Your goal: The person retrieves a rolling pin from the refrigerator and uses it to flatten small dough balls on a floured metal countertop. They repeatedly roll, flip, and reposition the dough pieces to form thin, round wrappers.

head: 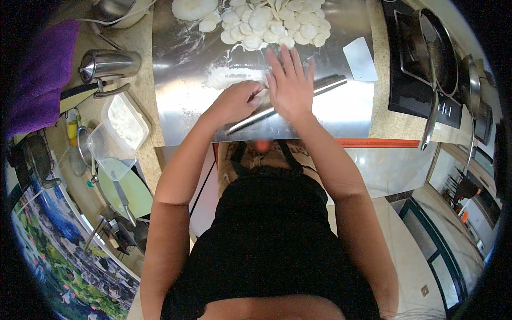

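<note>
My right hand [291, 88] lies palm down across a metal rolling pin [330, 85], its fingers stretched out and spread. The pin slants over a floured stainless steel work sheet [182, 120], its lower left end close to the front edge. Beside it, my left hand [236, 101] is curled, with thumb and fingertips on a small piece of pale dough [262, 97]. Part of that dough is hidden by both hands. Beyond my fingertips spreads a heap of round dough wrappers [276, 24]. A larger lump of dough [195, 8] sits to their left.
A white dough scraper [360, 60] rests at the sheet's right. Farther right stand a cooktop [404, 96] and a frying pan [438, 52]. At left are a steel pitcher [112, 64], a plastic tub of flour [126, 120], and a knife [124, 202] on a green cutting board [140, 200].
</note>
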Demonstrator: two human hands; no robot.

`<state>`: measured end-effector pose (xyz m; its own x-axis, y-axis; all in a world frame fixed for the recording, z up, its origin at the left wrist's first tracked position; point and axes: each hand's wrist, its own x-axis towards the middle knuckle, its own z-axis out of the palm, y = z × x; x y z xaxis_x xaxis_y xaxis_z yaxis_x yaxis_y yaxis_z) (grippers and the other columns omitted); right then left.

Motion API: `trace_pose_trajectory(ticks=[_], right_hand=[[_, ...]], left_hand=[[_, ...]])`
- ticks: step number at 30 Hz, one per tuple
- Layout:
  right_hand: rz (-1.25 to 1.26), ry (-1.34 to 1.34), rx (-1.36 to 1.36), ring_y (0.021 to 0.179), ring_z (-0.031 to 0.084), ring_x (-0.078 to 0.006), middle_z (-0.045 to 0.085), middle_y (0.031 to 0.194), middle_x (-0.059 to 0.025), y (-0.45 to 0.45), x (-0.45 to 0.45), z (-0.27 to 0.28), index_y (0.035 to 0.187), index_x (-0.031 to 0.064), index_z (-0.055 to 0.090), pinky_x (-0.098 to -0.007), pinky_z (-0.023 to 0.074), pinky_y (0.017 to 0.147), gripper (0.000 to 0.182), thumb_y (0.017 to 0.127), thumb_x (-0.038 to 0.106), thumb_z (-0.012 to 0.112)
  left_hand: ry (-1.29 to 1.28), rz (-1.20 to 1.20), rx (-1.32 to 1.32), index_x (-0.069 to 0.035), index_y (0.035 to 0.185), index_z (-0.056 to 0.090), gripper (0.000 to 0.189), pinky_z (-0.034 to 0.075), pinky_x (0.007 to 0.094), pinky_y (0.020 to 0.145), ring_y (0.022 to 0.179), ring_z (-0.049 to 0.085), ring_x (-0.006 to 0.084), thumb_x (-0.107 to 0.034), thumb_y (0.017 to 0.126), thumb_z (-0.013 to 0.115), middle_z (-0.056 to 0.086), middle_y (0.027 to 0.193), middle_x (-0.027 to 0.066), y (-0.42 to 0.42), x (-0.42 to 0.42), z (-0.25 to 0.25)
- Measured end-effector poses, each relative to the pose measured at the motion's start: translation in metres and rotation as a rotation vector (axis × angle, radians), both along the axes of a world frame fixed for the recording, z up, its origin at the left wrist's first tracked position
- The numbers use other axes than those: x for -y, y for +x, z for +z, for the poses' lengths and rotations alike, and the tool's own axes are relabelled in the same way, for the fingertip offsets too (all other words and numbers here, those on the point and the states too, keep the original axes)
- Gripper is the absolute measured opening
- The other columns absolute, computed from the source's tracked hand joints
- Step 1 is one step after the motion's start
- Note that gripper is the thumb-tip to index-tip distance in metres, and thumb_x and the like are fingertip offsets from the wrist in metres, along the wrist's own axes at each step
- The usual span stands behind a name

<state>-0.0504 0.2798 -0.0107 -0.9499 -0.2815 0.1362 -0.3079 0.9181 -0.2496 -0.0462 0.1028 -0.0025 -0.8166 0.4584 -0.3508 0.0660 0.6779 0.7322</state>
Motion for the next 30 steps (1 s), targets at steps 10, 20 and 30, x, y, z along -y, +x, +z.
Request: trace_pose_trajectory(ticks=[10, 20, 30], right_hand=[[0.098, -0.013, 0.113, 0.139, 0.034, -0.0309, 0.036, 0.151, -0.0139, 0.041, -0.023, 0.008, 0.146, 0.0168, 0.039, -0.0562, 0.0232, 0.113, 0.054, 0.096, 0.034, 0.048], [0.08, -0.216, 0.003, 0.138, 0.035, -0.0352, 0.037, 0.15, -0.0154, -0.019, 0.012, -0.003, 0.146, 0.0127, 0.039, -0.0516, 0.024, 0.114, 0.051, 0.099, 0.032, 0.043], [0.023, 0.002, 0.011, 0.138, 0.035, -0.0324, 0.037, 0.15, -0.013, 0.007, 0.01, 0.005, 0.144, 0.0167, 0.043, -0.0565, 0.0219, 0.113, 0.051, 0.096, 0.034, 0.049]], left_hand=[[0.146, 0.238, 0.102, -0.003, 0.105, 0.062, 0.017, 0.051, 0.0355, 0.079, 0.087, 0.065, 0.0246, -0.011, 0.091, 0.062, 0.068, 0.097, 0.0137, 0.003, -0.001, -0.003], [-0.023, 0.072, -0.01, -0.003, 0.093, 0.064, 0.019, 0.05, 0.0396, 0.072, 0.079, 0.063, 0.032, -0.02, 0.086, 0.064, 0.066, 0.088, 0.0162, -0.008, -0.001, 0.004], [0.076, 0.122, 0.082, -0.002, 0.106, 0.062, 0.02, 0.05, 0.0364, 0.081, 0.088, 0.065, 0.027, -0.013, 0.089, 0.064, 0.067, 0.098, 0.0147, 0.014, 0.01, 0.0]])
